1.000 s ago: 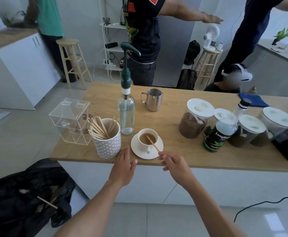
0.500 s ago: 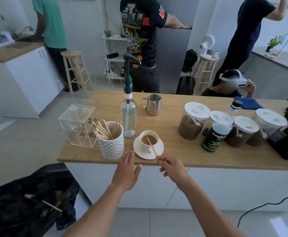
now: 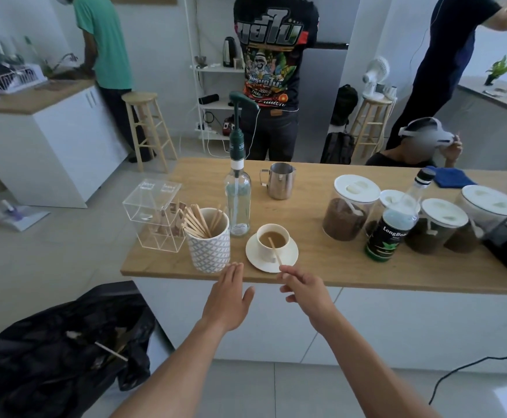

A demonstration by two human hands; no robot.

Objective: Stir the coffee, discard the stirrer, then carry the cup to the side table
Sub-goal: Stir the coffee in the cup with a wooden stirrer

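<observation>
the right grip [image 3: 303,289] pinches the near end of the wooden stirrer [image 3: 275,251], whose far end rests slanted in the coffee cup [image 3: 259,247] on its saucer [image 3: 291,255] near the front edge of the bench [image 3: 312,267]. the left grip [image 3: 229,300] is released, fingers straight, at that edge just beside the patterned holder [image 3: 208,251] of spare sticks.
</observation>
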